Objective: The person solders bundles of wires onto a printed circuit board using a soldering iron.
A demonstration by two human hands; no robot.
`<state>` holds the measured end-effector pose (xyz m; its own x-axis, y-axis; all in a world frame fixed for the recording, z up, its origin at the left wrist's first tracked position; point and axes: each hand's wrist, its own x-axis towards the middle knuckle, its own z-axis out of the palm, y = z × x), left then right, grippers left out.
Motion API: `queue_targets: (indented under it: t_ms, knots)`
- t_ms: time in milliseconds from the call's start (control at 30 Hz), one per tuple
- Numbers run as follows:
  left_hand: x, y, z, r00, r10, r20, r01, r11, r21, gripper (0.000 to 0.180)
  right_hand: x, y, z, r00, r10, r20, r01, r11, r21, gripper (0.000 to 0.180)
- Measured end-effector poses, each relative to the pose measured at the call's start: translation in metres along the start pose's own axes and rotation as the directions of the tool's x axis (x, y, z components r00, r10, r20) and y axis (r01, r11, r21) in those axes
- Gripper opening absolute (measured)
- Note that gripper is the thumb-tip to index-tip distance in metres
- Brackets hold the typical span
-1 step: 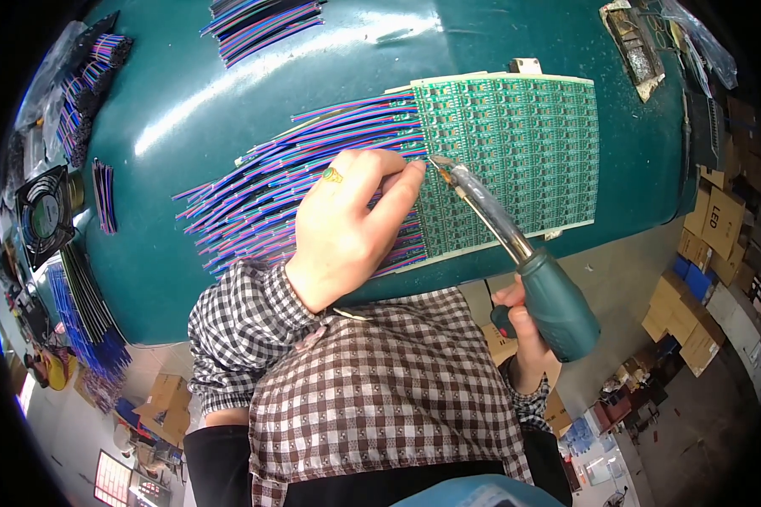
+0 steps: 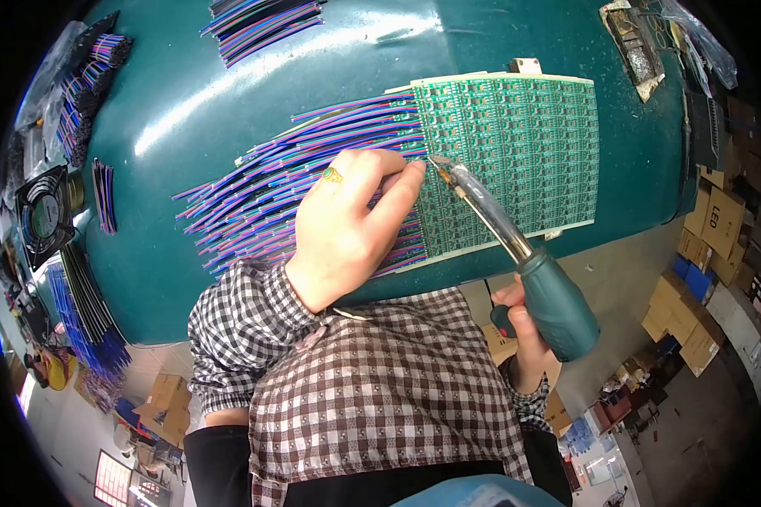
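A panel of green circuit boards [image 2: 516, 152] lies on the table. Rows of red, blue and black wires [image 2: 262, 182] run off its left edge. Over these wires rests my left hand [image 2: 351, 220], thumb and forefinger pinched together at the board edge on a wire. My right hand [image 2: 526, 329] is closed round the dark green handle of a soldering iron [image 2: 558, 304]. The iron's tip meets the panel just right of my left fingertips. What the tip touches is too small to make out.
More wire bundles lie at the far edge [image 2: 262, 29] and on the left [image 2: 103, 196]. A small black fan [image 2: 44, 217] stands at the left rim. A grimy metal tray [image 2: 634, 51] sits at the far right. Cardboard boxes [image 2: 719, 224] are stacked beyond the table on the right.
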<state>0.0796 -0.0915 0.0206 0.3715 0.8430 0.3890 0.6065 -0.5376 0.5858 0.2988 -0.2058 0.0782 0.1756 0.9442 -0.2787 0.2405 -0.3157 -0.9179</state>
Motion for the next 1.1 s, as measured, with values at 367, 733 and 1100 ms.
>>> queue_targets:
  t_ms: [367,733,1100]
  knots:
    - [-0.001,-0.004,0.004,0.998,0.062,-0.033,-0.061,0.998,0.027,0.024,0.001,0.006,-0.001,0.999,-0.042,0.014,0.042,0.999,0.009,0.044]
    - [0.000,-0.001,0.001,1.000,-0.001,-0.012,0.001,1.000,0.015,0.029,0.000,-0.003,0.002,1.000,-0.028,0.009,0.028,1.000,-0.001,0.044]
    - [0.002,-0.002,0.002,0.999,-0.029,-0.031,0.028,0.999,-0.017,0.025,-0.001,-0.001,0.003,1.000,0.015,-0.009,-0.014,0.996,0.085,0.048]
